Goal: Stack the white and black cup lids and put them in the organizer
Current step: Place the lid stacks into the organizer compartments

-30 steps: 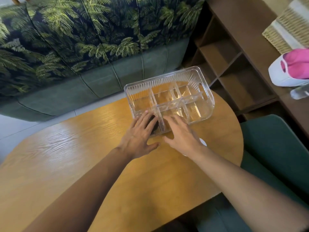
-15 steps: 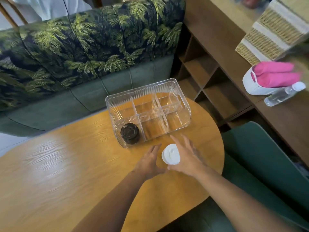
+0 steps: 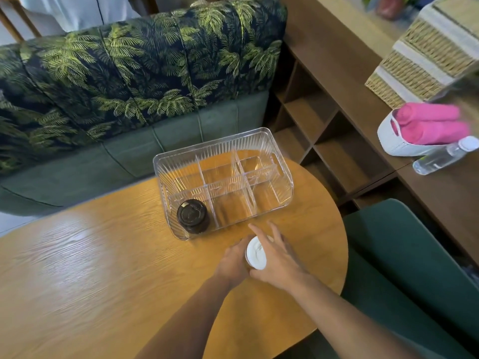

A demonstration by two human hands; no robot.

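Stack of white cup lids [image 3: 256, 253] sits btwn both hands and seems to rest on the wooden table [image 3: 103, 268], just in front of the clear organizer [image 3: 282, 177], not in it. R hand [image 3: 278, 263] lies against the stack's right side, fingers straight and spread apart. L hand [image 3: 232, 261] touches the stack's left side. Its fingers are hidden behind the lids, so can't tell if they curl round. Black cup lids [image 3: 192, 215], stacked, stand in the organizer's near-left compartment. Palm-print sofa [image 3: 129, 86] is behind the table. Pink rolled cloths [image 3: 430, 125] and clear bottle [image 3: 440, 156] are on the counter at right.
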